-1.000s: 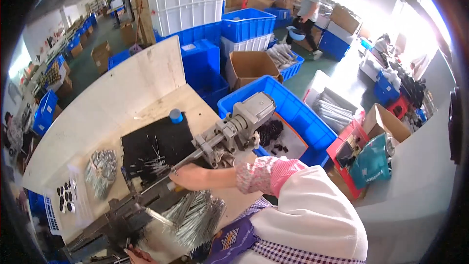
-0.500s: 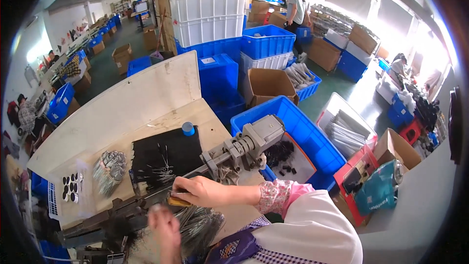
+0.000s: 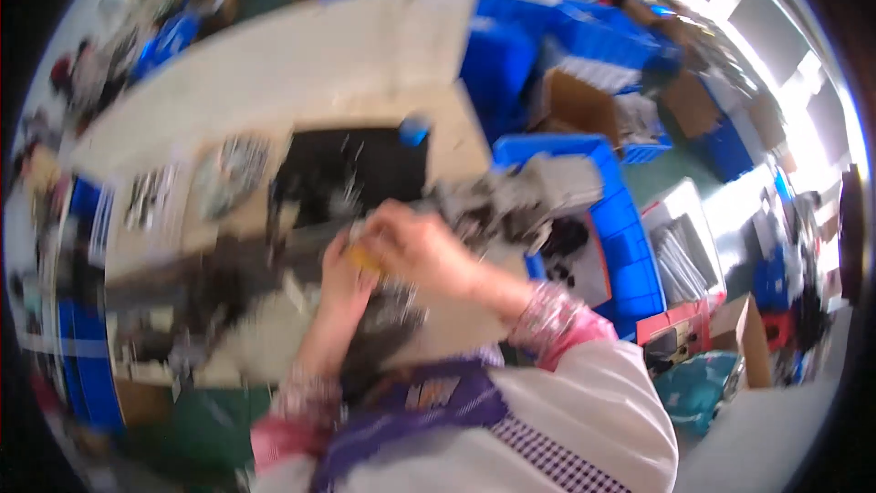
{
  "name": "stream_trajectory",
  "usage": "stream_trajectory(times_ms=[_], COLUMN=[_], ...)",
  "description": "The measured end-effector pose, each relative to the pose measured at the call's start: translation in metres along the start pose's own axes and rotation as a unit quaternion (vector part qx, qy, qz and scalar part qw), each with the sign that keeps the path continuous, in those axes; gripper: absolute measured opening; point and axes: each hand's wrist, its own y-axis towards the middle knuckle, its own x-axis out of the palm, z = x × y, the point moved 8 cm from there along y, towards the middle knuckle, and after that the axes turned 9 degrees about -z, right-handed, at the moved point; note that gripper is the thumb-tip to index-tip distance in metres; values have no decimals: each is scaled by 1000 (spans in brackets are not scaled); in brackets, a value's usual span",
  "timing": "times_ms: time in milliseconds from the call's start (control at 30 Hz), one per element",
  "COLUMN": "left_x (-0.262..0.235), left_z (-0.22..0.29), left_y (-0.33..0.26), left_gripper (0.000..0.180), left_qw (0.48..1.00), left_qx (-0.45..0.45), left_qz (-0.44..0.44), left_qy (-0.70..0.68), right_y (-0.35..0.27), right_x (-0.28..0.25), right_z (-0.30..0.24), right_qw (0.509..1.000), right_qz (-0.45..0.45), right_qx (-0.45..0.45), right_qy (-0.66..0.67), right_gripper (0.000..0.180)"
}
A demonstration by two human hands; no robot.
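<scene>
Motion smears this picture. My two hands meet over the long dark metal machine on the bench. In the fingers of my right hand (image 3: 424, 251) is a small yellow block (image 3: 367, 257). My left hand (image 3: 343, 288) is closed against the block's left side, thumb below it. Whether anything else is between the fingers is hidden by blur. Under my hands lies a bundle of thin metal wires (image 3: 391, 324). Just beyond them is a black mat (image 3: 315, 164) with a few thin wires on it and a blue round cap (image 3: 414, 131) at its corner.
The machine's grey motor end (image 3: 557, 181) juts over a blue bin (image 3: 634, 256) at the right. Another wire bundle (image 3: 233, 173) and a tray of small black and white parts (image 3: 151, 196) lie at the left. A pale board (image 3: 301, 64) stands along the bench's back.
My head view has turned downward, and the scene blurs. My left hand has risen from beside the wires to join my right hand at the yellow block.
</scene>
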Motion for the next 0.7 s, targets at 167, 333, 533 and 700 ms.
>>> stream_trajectory(times_ms=[167,333,533,700], left_x=[16,-4,-4,-4], left_z=[23,45,42,44], left_y=[-11,-20,-25,-31], left_gripper=[23,23,24,26], left_qw=[997,984,987,987], left_qx=[64,157,136,139], left_qz=[42,82,86,81], left_qy=[9,35,27,14], right_y=[-4,55,103,92], right_x=[-37,-43,55,42], right_z=[3,3,31,27], right_qw=[994,991,945,955], right_qz=[88,68,-234,-278], right_qx=[62,49,-33,63], right_qy=[-22,-104,-226,-87], right_gripper=[15,18,21,24])
